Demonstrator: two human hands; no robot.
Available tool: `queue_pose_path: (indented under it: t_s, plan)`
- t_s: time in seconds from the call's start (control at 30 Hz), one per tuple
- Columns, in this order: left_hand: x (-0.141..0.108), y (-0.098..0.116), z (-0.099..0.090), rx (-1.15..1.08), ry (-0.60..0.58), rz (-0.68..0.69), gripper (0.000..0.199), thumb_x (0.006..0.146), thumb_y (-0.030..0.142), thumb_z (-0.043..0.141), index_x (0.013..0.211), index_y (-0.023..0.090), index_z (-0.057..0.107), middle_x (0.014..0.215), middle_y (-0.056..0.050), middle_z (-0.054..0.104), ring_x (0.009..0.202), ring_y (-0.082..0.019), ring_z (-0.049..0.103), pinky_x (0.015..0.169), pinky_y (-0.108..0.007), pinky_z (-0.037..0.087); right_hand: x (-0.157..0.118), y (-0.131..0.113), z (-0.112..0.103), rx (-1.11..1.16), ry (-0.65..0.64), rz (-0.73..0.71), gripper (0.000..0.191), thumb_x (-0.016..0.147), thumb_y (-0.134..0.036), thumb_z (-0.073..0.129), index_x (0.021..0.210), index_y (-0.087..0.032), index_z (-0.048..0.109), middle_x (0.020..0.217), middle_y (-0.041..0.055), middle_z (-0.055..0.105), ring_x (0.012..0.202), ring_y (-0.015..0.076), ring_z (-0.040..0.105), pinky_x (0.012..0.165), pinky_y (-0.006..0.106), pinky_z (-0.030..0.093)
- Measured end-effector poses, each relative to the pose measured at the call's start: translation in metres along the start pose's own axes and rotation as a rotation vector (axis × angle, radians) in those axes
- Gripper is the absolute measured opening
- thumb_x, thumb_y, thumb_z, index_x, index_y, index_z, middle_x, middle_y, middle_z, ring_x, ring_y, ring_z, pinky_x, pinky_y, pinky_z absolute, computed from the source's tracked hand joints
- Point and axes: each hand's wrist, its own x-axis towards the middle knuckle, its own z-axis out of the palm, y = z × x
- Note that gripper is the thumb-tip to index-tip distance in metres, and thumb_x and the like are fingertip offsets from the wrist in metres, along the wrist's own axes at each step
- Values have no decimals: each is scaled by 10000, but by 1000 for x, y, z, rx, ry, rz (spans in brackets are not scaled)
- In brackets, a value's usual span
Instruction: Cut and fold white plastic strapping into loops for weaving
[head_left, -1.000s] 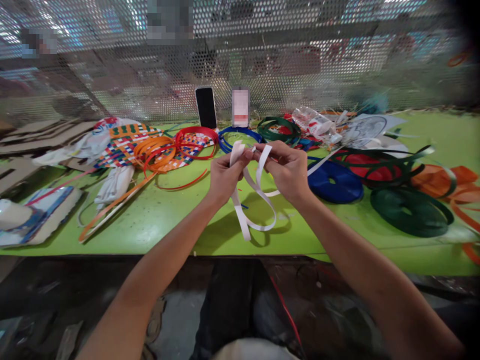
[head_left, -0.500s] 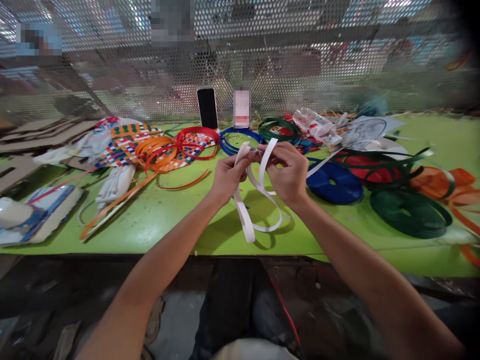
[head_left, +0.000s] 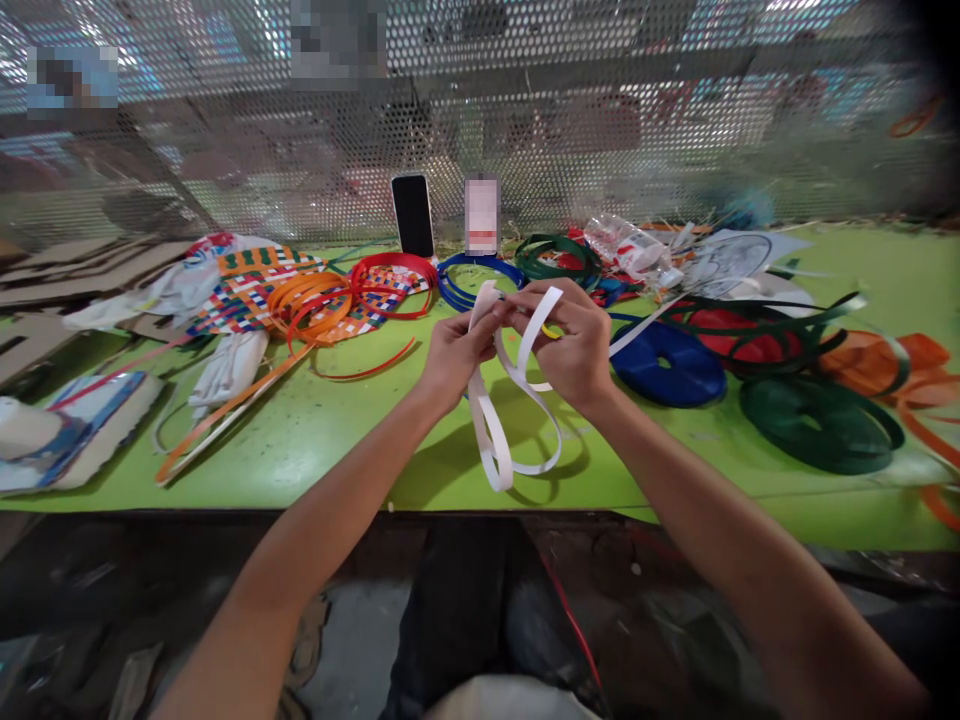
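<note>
A white plastic strap (head_left: 491, 430) hangs in loops above the green table, its upper part pinched by my left hand (head_left: 461, 350), which is closed. My right hand (head_left: 570, 340) is also closed, its fingertips meeting my left thumb at the strap. Under the right fingers a bit of yellow (head_left: 553, 330) shows, and a small glint of metal lies between the fingertips; what this object is, I cannot tell. One free end of the strap stands up in front of my right hand.
Coils of blue strap (head_left: 667, 365) and green strap (head_left: 821, 425) lie on the right. Left are an orange coil (head_left: 311, 300), a red coil (head_left: 394, 280) and a multicoloured woven piece (head_left: 244, 295). A phone (head_left: 413, 215) leans on the perforated metal screen (head_left: 247, 170).
The right fingers have shifted and tilted slightly, so a yellow bit now shows under them and less metal is visible. The strap's raised end leans further right, and its lower loop has opened wider.
</note>
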Motion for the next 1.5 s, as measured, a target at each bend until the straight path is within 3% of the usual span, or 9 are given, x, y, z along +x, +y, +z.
queue_pose_path:
  t_s: [0.13, 0.27, 0.4, 0.5, 0.63, 0.77, 1.03, 1.5]
  plan:
    - [3, -1, -3, 9, -10, -7, 361, 788, 499, 896, 807, 155, 786, 605, 46, 465, 520, -42, 372, 503, -211, 278, 1, 2, 0, 40, -18, 82, 309, 908, -454, 773, 1174, -298, 780, 1103, 63, 754, 934, 233, 737, 783, 379, 648]
    - [6, -2, -5, 21, -33, -18, 402, 745, 516, 918, 809, 140, 791, 611, 37, 534, 529, -45, 441, 523, -201, 343, 8, 6, -4, 74, -61, 104, 238, 876, -489, 800, 966, -269, 802, 1056, 62, 748, 901, 222, 732, 720, 342, 627]
    - [5, -2, -4, 58, -23, -59, 424, 738, 534, 909, 834, 140, 787, 653, 16, 615, 572, -80, 550, 579, -221, 445, 13, 7, -8, 117, -100, 183, 297, 810, -524, 847, 863, -238, 786, 912, 47, 745, 785, 203, 711, 642, 319, 588]
    - [4, 0, -6, 141, -4, -47, 450, 768, 577, 875, 766, 142, 762, 564, 33, 540, 485, -69, 456, 488, -212, 349, 14, 7, -9, 123, -99, 229, 274, 804, -469, 845, 823, -206, 772, 815, 37, 739, 727, 188, 697, 620, 309, 566]
    - [3, 2, -9, 319, -79, 11, 450, 861, 588, 790, 753, 151, 766, 515, 32, 487, 433, -64, 349, 440, -231, 232, 15, 10, -9, 136, -57, 241, 190, 811, -381, 821, 817, -201, 762, 805, 29, 752, 708, 172, 696, 611, 293, 562]
    - [4, 3, -9, 420, -80, 129, 433, 922, 513, 733, 679, 155, 714, 550, 8, 530, 482, -82, 419, 472, -236, 269, 14, 14, -6, 148, -47, 235, 193, 802, -353, 837, 917, -207, 786, 862, 32, 772, 733, 170, 714, 643, 295, 581]
    - [6, -3, -10, 347, -57, 89, 438, 906, 546, 731, 693, 168, 669, 589, 10, 540, 495, -87, 437, 480, -242, 309, 11, 14, -4, 198, -56, 190, 215, 850, -356, 829, 1022, -228, 826, 946, 53, 795, 827, 203, 755, 746, 355, 632]
    - [6, -4, -7, 402, -75, 129, 464, 954, 556, 660, 696, 171, 631, 538, 27, 480, 469, -89, 425, 464, -236, 287, 14, 8, -8, 235, -35, 229, 137, 832, -313, 829, 930, -221, 849, 932, 52, 808, 849, 203, 758, 688, 313, 589]
